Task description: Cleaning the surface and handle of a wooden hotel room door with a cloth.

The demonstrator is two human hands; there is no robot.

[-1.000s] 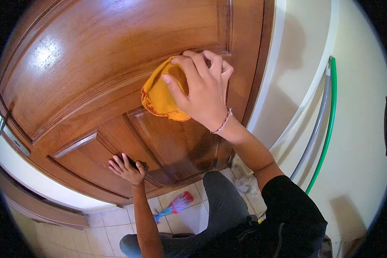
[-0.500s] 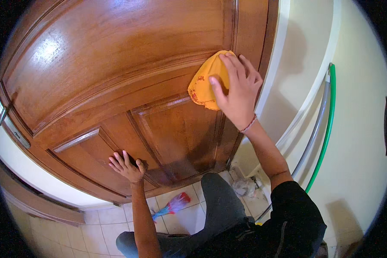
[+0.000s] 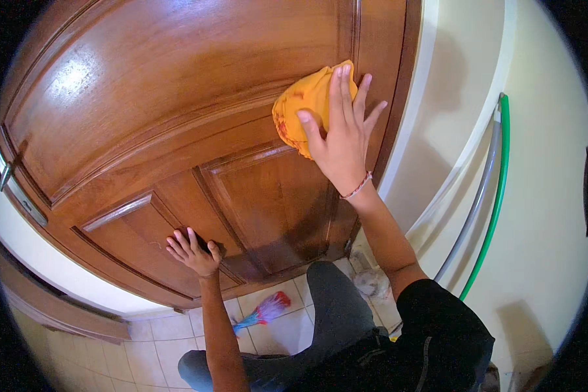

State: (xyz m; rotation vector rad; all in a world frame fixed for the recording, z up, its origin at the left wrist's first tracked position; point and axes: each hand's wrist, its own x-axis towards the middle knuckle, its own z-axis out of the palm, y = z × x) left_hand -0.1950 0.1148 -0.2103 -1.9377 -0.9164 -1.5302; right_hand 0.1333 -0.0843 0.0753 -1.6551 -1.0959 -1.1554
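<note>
Far left I see a metal door handle (image 3: pixel 8 175) on the varnished wooden door (image 3: pixel 176 98), glossy, with raised panel mouldings. My left hand (image 3: pixel 193 251) lies flat with fingers spread, gripping nothing, braced on a lower panel. Below, a feather duster (image 3: pixel 262 312) lies on the tiled floor (image 3: pixel 157 340). My right hand (image 3: pixel 342 140) presses a soft, crumpled orange cloth (image 3: pixel 307 104) flat against the door near its right edge. I judge wiping is mid-stroke; next calls for steady pressure along the moulding grooves.
</note>
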